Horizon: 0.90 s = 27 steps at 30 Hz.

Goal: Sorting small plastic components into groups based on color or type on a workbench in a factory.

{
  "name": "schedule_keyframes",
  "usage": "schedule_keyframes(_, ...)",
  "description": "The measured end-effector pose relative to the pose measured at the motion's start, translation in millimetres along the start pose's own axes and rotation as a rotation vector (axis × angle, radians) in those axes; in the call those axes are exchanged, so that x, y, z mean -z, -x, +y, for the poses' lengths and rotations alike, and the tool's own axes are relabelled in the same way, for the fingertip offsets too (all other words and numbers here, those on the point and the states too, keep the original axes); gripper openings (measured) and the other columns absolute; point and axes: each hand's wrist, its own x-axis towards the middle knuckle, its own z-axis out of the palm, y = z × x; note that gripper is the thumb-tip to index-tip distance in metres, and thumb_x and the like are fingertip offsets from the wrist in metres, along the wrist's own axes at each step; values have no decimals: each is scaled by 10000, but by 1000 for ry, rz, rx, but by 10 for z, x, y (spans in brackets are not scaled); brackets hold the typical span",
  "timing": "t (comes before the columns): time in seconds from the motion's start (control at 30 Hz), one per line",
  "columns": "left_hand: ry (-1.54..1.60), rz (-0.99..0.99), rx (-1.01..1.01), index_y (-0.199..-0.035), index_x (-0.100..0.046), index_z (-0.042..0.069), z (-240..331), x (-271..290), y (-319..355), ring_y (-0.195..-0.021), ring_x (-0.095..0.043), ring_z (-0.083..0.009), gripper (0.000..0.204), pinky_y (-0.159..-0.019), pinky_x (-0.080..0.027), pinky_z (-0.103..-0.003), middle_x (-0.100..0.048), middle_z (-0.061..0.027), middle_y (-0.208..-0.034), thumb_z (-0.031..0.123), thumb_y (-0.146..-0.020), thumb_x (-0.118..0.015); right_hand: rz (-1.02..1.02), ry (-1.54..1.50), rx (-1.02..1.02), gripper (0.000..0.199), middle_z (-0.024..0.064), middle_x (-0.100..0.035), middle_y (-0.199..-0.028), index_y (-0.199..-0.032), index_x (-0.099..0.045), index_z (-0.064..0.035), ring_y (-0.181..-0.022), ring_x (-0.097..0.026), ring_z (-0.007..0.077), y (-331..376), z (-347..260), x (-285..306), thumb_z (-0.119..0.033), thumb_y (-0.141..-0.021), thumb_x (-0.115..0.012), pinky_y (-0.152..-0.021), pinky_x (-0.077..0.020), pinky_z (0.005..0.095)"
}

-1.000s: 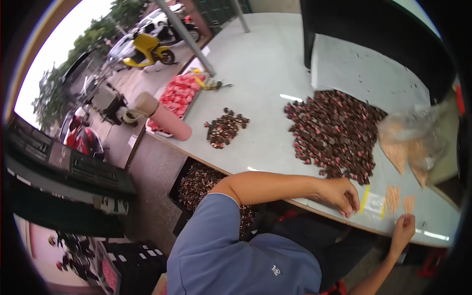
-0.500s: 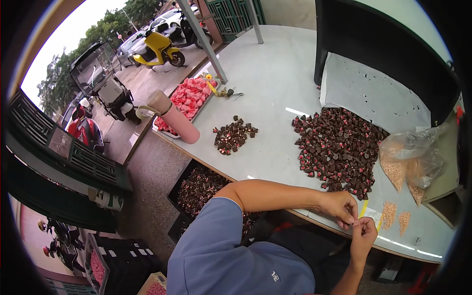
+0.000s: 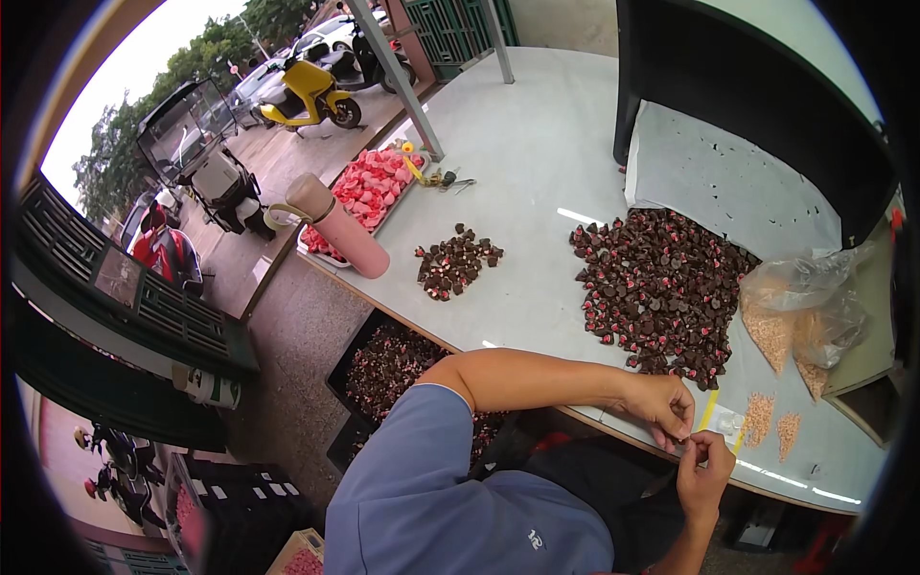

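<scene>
My left hand (image 3: pixel 661 406) reaches in over the table's near edge, thumb and fingers pinched together. Fingertip to fingertip with it is my right hand (image 3: pixel 705 471), also closed in a pinch. A tiny dark thing shows between them, too small to name. Just beyond my hands lies a big heap of small dark brown pieces, many with pink parts (image 3: pixel 661 287). A yellow strip (image 3: pixel 709 410) runs along the table beside my fingers. To the right are two small piles of beige bits (image 3: pixel 759 420) and a clear plastic bag (image 3: pixel 803 297) with more beige bits.
A smaller dark pile (image 3: pixel 458 264) sits farther left on the white table (image 3: pixel 537 153). Near the left edge stand a pink bottle (image 3: pixel 351 241) and a tray of pink pieces (image 3: pixel 372 190). A black panel (image 3: pixel 747 105) rises behind the heap. Below the table is a black crate (image 3: pixel 356 383).
My right hand has shifted slightly down and left, and its fingers have bent a little. My left fingertips have moved slightly; the piles look the same.
</scene>
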Motion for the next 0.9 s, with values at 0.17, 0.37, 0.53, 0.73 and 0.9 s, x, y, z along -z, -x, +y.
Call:
schedule_keyframes(0.17,-54,-7,-2,-946,-629,-29,17,-25,20,-787,-720,-216,123,-687,-607,-296,-688,-122,-897,64,-893,-689,-20,160,158,104,78,-515,-607,-823,-585,-26,-521,-502,240,-12,5,30,10,-765,-663,-519,-355,368)
schedule_keyframes(0.37,-83,-15,-12,-933,-633,-45,-2,0,34,-767,-721,-217,124,-661,-608,-286,-681,-122,-877,52,-885,-692,-23,207,223,120,56,-510,-588,-812,-584,-45,-519,-497,235,-55,-47,28,8,-748,-669,-534,-355,365)
schedule_keyframes(0.53,-90,-26,3,-923,-638,-48,20,6,77,-770,-720,-214,114,-652,-608,-283,-680,-126,-874,44,-882,-691,-38,128,165,119,49,-514,-585,-807,-586,-45,-502,-493,225,-30,-2,-4,6,-745,-674,-524,-360,354)
schedule_keyframes(0.73,-93,-70,47,-958,-633,-40,14,-64,14,-806,-717,-212,137,-670,-598,-290,-687,-132,-910,71,-898,-688,-43,83,135,112,48,-524,-589,-811,-593,-41,-499,-501,222,44,-5,84,0,-754,-680,-515,-370,344)
schedule_keyframes(0.9,-77,-98,60,-1005,-643,-41,25,-25,-8,-854,-715,-208,198,-714,-593,-289,-692,-139,-967,132,-916,-686,-17,168,238,126,71,-570,-645,-848,-611,-38,-524,-543,225,15,10,134,-7,-768,-703,-520,-413,335)
